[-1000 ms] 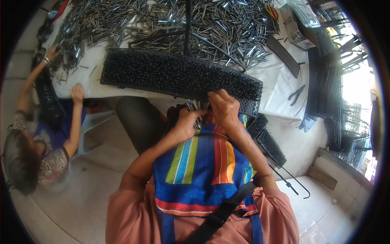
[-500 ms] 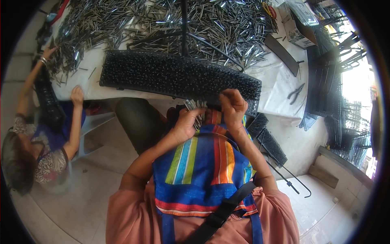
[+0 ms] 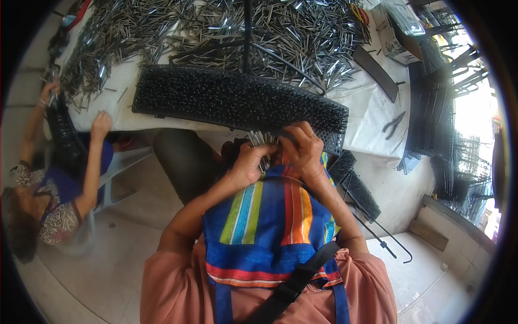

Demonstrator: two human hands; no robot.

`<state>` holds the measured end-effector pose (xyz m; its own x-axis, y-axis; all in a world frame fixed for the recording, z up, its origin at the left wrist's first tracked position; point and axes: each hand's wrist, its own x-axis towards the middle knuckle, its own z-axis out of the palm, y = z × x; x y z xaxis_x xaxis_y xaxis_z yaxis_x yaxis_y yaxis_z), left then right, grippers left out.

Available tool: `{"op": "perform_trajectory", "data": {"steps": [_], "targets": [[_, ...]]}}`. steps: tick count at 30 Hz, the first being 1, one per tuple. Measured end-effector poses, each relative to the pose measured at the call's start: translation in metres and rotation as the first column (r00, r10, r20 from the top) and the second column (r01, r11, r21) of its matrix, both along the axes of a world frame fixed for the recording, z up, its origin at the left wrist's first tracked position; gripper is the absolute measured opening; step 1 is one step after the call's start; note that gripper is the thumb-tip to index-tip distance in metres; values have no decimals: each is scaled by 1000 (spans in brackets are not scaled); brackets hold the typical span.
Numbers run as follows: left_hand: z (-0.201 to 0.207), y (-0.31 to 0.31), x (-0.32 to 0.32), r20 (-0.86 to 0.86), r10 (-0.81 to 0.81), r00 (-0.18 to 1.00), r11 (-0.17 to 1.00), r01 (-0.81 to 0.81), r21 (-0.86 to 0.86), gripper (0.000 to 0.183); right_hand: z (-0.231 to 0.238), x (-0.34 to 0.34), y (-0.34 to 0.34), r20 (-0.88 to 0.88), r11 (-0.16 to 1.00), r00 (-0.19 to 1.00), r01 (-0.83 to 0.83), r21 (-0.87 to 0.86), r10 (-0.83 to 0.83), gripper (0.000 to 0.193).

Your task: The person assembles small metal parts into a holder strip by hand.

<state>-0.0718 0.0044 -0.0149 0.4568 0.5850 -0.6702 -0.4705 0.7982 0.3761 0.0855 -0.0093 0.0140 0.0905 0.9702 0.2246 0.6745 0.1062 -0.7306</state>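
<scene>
A fanned bundle of thin metal strips (image 3: 261, 139) is gripped in my left hand (image 3: 249, 164), above my lap. My right hand (image 3: 305, 151) is bent beside the bundle's right side, its thumb and fingers drawn together near the strips. Whatever lies between those fingertips is hidden. Just beyond both hands, a long black perforated panel (image 3: 216, 100) rests along the table's near edge. Many small shiny points cover it, while holes show bare at its right end. Black rods (image 3: 246, 38) rise from behind the panel.
A large heap of metal strips (image 3: 302, 38) covers the white-clothed table (image 3: 372, 127). Pliers (image 3: 394, 124), a dark curved plate (image 3: 376, 73) and a box (image 3: 396, 40) are to the right. At left, a co-worker (image 3: 56, 208) handles a black piece. Another black panel (image 3: 360, 194) leans beside me.
My right hand has moved left, closer to the strips in my left hand. The co-worker has shifted left, and that person's far hand has come down from the heap.
</scene>
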Motion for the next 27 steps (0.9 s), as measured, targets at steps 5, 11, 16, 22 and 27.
{"op": "perform_trajectory", "data": {"steps": [5,11,16,22,27], "targets": [[-1,-4,6,-30,26,999,1000,-26,6,14,-29,2,-12,-437,971,887,48,-236,-150,12],[-11,-4,2,-189,-3,982,1000,3,1,12,-22,11,-1,-381,963,884,249,-102,-269,8],[-11,-3,4,-177,-34,984,999,37,17,15,-20,11,10,33,979,996,78,186,-86,12],[-7,-2,8,-79,12,997,999,-15,-36,12,-9,14,7,355,984,935,-60,168,-4,19],[-9,-2,9,-54,17,998,999,-19,-41,12,-8,11,1,417,987,909,-58,149,-10,29]]}}
